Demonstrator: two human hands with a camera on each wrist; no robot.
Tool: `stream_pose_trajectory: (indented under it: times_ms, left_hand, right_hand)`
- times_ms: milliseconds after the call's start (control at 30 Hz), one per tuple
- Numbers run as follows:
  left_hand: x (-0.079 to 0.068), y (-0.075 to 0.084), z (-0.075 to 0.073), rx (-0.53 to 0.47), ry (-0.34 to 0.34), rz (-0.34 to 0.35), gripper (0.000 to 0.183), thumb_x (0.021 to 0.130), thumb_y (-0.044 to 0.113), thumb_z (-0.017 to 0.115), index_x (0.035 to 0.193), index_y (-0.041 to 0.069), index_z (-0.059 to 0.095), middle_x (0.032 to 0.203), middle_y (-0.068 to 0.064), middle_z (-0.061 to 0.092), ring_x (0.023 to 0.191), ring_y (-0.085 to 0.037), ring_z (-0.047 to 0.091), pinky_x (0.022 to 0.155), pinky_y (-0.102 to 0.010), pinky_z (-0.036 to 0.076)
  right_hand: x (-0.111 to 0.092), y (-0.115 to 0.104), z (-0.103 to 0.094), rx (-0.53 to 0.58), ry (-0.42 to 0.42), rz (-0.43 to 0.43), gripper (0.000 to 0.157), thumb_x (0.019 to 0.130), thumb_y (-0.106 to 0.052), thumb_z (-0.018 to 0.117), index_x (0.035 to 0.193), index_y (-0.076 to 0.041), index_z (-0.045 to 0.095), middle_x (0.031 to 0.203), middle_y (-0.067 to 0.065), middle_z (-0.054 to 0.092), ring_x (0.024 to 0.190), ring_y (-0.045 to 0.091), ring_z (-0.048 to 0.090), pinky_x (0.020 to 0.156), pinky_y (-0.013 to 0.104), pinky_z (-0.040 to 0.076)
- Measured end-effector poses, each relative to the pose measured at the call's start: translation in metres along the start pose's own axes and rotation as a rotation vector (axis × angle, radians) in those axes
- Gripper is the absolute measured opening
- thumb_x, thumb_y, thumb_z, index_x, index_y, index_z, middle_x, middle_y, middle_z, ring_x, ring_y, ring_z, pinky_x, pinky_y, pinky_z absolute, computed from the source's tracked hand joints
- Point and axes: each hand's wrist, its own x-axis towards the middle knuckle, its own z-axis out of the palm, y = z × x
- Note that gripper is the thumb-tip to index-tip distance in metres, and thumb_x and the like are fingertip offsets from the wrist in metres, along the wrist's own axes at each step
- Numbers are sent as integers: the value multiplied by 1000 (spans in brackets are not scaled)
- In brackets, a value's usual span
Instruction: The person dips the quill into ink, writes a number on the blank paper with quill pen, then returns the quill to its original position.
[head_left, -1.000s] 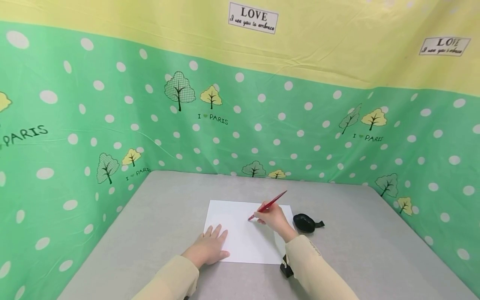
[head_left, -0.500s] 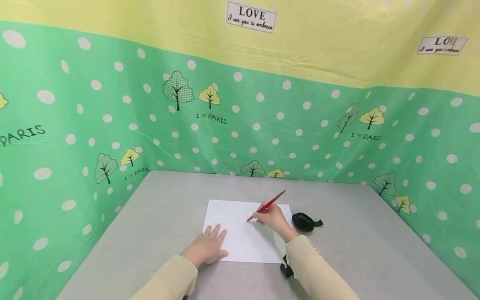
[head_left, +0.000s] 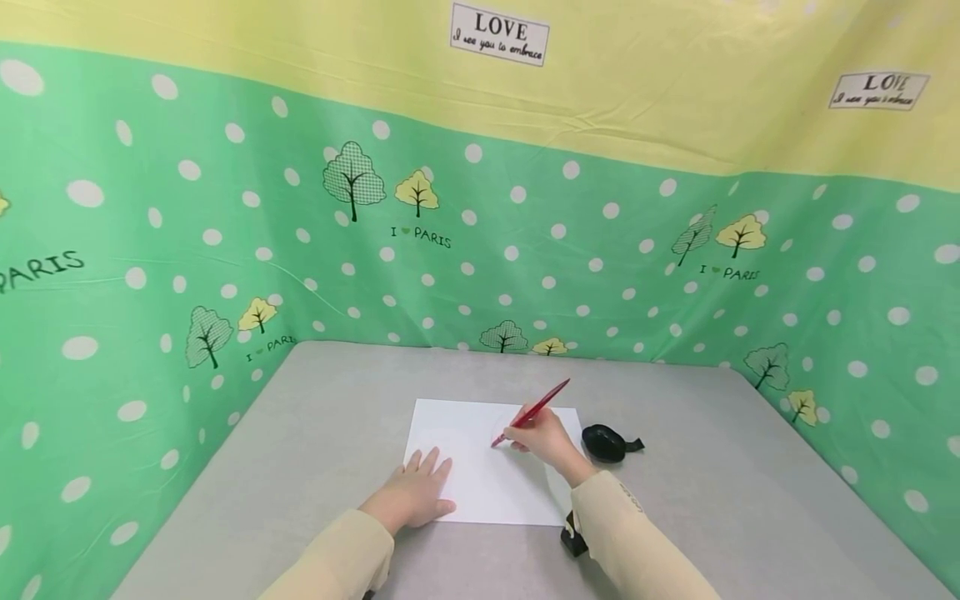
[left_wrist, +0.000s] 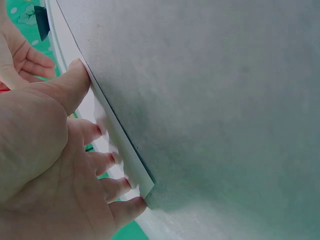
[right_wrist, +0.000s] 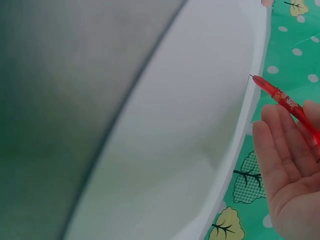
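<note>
A sheet of white paper [head_left: 483, 492] lies on the grey table. My left hand [head_left: 411, 496] rests on its lower left corner with straight, spread fingers; the left wrist view shows thumb and fingertips [left_wrist: 118, 186] along the paper's edge. Over the upper right part of the sheet, my right hand [head_left: 549, 439] pinches a slim red pen [head_left: 553, 394], tilted with its back end up and to the right. The pen's point is at the paper, beside a faint thin curved line. In the right wrist view, the red pen [right_wrist: 285, 100] shows a fine tip and a printed figure.
A black rounded object [head_left: 602, 443] with a short strap-like end is right of the paper. Another black piece [head_left: 574, 540] is partly hidden by the right sleeve [head_left: 633, 525]. Green and yellow printed cloth [head_left: 442, 275] surrounds the grey table [head_left: 330, 433].
The pen's point has moved slightly down and left over the paper, and a faint curved line now shows near it. My left hand stays on the sheet; the head view has shifted slightly.
</note>
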Motion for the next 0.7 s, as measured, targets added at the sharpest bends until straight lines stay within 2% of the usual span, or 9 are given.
stream_pose_trajectory:
  times_ms: [700]
  left_hand:
    - [4,-2,3,13,-1,0,65,87,39,60,137,2,40,145,-21,27,132,-43,19,104,-56,20]
  right_hand:
    - [-9,-3,-2,0,-52,-34,14,81,-8,70,78,-1,59,72,8,65,63,23,63,60,31,55]
